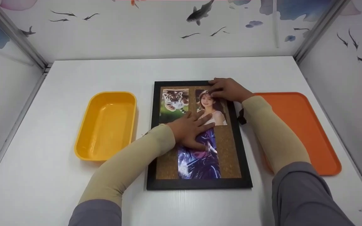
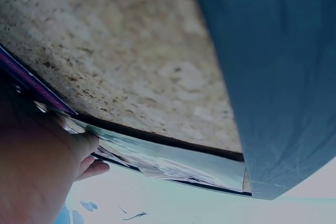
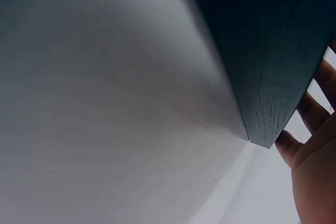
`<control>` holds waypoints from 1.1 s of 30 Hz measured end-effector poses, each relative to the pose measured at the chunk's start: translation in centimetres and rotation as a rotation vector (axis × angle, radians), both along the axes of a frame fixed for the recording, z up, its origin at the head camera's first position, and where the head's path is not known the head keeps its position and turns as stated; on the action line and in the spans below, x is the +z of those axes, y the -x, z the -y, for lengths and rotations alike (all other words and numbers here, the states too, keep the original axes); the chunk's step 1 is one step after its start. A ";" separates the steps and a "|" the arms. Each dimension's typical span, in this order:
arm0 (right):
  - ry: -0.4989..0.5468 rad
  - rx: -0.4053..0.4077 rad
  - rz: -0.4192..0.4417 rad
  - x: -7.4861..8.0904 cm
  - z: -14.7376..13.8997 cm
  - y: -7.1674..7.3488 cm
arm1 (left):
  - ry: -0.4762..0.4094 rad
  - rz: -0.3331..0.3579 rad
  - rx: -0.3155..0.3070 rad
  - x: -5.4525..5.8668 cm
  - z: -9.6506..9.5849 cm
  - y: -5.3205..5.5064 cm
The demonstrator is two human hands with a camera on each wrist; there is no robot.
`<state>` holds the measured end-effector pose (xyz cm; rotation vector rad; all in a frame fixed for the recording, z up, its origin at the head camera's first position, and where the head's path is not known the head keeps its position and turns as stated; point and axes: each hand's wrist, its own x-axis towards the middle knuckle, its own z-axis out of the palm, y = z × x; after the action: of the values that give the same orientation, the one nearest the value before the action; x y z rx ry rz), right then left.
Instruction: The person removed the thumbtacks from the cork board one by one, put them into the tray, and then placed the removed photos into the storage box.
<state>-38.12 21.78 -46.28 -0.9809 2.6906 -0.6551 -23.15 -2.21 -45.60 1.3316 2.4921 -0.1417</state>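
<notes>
A corkboard (image 1: 231, 147) in a black frame (image 1: 200, 184) lies flat on the table. On it are a tiger photo (image 1: 174, 103) at upper left, a portrait photo (image 1: 221, 118) at upper right and a blue-purple picture (image 1: 200, 166) below. My left hand (image 1: 190, 130) rests with spread fingers across the top of the blue-purple picture and the portrait's lower edge, hiding part of both. At the frame's top right corner, my right hand (image 1: 230, 89) touches the portrait's upper right corner. The right wrist view shows those fingers along the frame's edge (image 3: 262, 66).
To the left stands a yellow tray (image 1: 108, 131) with raised walls. An orange tray (image 1: 306, 131) lies at the right, partly under my right forearm. White panels (image 1: 168, 40) painted with fish enclose the table (image 1: 58, 188) at the back and sides.
</notes>
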 end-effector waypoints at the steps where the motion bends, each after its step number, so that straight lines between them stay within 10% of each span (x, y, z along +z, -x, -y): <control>1: -0.002 -0.001 -0.001 -0.1 0.0 0.1 | 0.001 -0.002 0.002 -0.1 0.0 0.0; 16: 0.010 -0.005 0.035 -0.4 0.0 0.4 | -0.001 -0.023 -0.003 -0.1 0.0 -0.2; 33: -0.152 0.066 -0.149 -0.3 0.5 -0.5 | 0.014 -0.010 0.011 -0.4 -0.3 0.0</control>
<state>-37.58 21.31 -46.59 -1.1126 2.7719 -0.3725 -23.16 -1.89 -46.04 1.3149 2.5017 -0.1639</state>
